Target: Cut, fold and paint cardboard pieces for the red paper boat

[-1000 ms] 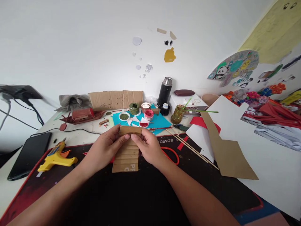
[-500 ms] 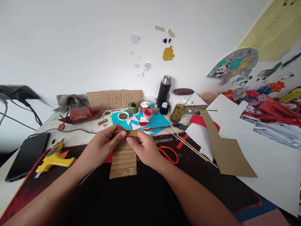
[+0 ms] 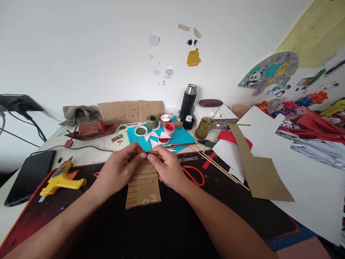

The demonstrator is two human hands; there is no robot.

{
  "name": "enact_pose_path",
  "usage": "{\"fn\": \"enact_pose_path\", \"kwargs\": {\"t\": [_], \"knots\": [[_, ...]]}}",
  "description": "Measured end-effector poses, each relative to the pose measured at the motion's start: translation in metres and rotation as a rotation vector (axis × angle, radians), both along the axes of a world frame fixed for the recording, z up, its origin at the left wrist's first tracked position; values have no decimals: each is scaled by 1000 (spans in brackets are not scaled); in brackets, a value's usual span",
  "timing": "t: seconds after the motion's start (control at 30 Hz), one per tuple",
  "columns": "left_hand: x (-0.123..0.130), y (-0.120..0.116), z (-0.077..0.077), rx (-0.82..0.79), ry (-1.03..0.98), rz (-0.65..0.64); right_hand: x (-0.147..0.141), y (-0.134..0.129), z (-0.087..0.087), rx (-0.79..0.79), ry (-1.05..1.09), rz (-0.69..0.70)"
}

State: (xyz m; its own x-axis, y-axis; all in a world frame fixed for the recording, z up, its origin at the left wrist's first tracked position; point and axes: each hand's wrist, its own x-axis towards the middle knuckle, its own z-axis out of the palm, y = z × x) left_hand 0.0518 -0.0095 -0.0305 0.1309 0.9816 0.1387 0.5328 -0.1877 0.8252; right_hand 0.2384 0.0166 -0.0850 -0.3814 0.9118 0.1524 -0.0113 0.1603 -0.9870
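Note:
A brown corrugated cardboard strip (image 3: 144, 189) with crease lines across it and pale printed letters near its lower edge hangs from both hands. My left hand (image 3: 120, 167) pinches its top edge between thumb and fingers. On the other side of that edge, my right hand (image 3: 168, 167) is closed on the strip, the two thumb tips almost touching. The folded top edge is partly hidden by the fingers. Red scissor handles (image 3: 194, 176) lie on the dark mat just right of my right hand.
A yellow glue gun (image 3: 63, 180) and black phone (image 3: 31, 178) lie left. Paint pots (image 3: 152, 122) stand on blue paper (image 3: 132, 135) behind the hands. To the right are wooden sticks (image 3: 223, 169), a jar with brushes (image 3: 202, 129) and cut cardboard (image 3: 265, 178).
The thumbs have come closer together at the strip's top edge, and less of that edge shows. The strip's lower end has swung slightly right and down.

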Motion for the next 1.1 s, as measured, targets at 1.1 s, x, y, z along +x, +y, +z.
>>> {"fn": "enact_pose_path", "kwargs": {"t": [1.1], "knots": [[-14, -2, 16, 373, 174, 432, -4, -9, 11, -172, 114, 239]]}}
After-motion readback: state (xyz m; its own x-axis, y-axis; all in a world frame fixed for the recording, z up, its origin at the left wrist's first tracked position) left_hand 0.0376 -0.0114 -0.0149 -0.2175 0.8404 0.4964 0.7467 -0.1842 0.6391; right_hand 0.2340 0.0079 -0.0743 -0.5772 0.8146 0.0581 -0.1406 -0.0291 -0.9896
